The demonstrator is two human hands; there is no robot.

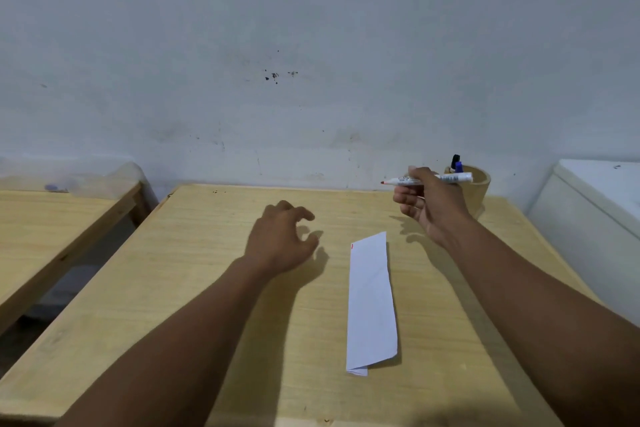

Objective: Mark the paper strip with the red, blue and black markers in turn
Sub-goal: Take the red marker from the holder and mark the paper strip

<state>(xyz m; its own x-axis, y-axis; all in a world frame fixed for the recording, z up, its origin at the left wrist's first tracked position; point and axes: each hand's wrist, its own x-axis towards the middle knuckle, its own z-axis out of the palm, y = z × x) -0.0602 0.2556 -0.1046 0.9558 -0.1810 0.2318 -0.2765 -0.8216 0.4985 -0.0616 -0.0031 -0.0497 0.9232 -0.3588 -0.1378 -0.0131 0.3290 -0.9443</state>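
Note:
A folded white paper strip (372,302) lies lengthwise on the wooden table (214,288), with a small red mark at its far left corner. My right hand (429,204) is raised above the table beyond the strip's far end, holding the uncapped red marker (446,178) level, red tip pointing left. The blue marker (459,166) and black marker (455,159) stand in a wooden holder (479,189) just behind that hand. My left hand (280,239) hovers left of the strip with fingers curled apart, holding nothing. The red marker's cap is not visible.
A second wooden table (52,229) stands to the left across a gap, with clear plastic on its far part. A white cabinet or appliance (595,215) stands at the right. A pale wall runs directly behind the table.

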